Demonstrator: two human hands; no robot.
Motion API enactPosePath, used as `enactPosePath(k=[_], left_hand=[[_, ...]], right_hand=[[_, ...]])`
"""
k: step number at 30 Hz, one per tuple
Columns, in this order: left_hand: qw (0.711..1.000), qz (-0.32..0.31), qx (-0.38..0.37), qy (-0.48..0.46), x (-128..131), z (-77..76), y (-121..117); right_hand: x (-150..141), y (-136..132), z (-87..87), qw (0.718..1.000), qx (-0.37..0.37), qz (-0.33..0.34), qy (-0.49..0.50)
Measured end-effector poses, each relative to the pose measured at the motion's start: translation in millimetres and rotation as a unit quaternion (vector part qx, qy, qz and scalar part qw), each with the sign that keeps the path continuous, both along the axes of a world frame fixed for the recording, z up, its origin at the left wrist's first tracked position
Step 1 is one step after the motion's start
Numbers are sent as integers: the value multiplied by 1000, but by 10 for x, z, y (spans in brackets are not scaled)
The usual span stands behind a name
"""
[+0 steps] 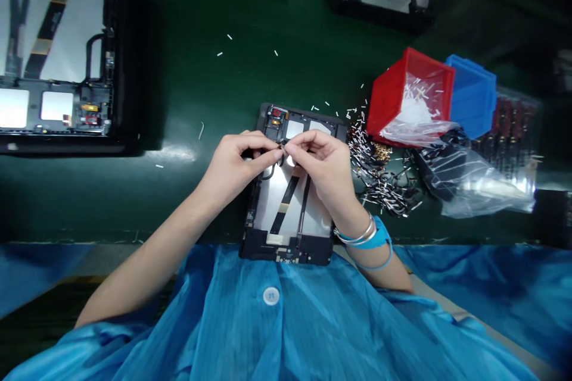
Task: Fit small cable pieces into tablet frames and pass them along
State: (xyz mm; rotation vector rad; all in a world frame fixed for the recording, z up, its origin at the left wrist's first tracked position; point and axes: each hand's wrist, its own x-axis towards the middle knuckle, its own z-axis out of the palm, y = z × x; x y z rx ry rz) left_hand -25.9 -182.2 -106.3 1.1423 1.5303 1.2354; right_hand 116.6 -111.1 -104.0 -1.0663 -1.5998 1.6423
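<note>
Well to the left of the fingers lies a second tablet frame (120, 65), its flat ribbon cables showing, on the dark green surface (187, 89). Small white snippets (229, 37) are scattered on the surface above the left hand (235, 166).

The left hand's thumb and forefinger (270, 155) are pinched nearly closed, and the right hand's (297, 143) come in to meet them. Both hands have hold of a thin dark cable (282, 144), though the grip itself is small and partly hidden. Directly beneath the fingers lies a black tablet frame (286, 248), with its silver panel and ribbon cables facing up.

Just right of the right hand (319, 166), a tangled pile of cables with white tips (375, 175) spills across the surface. Beyond it, further right of the fingers, a tilted red plastic bin (395, 92) holds a clear bag of white pieces and touches a blue plastic bin (473, 95). A crumpled clear plastic bag (487, 187) lies below them, to the far right.
</note>
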Motion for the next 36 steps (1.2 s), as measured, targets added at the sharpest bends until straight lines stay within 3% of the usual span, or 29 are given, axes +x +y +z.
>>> enactPosePath(k=[10,22,29,32,36], left_hand=[[1000,14,7,-27,9,3,-3],[1000,4,24,-8,0,20,-20],[997,-17,54,54,-19,16,-14],[996,-22,57,63,-20,13,-10],[996,-25,58,66,-27,16,-12]], right_hand=[[-24,-34,36,999,-38,22,32],[-20,-53,-27,1000,27,7,-12],[-1,70,-15,997,32,64,-2],[12,68,11,992,100,67,-24],[34,42,37,955,287,58,-52]])
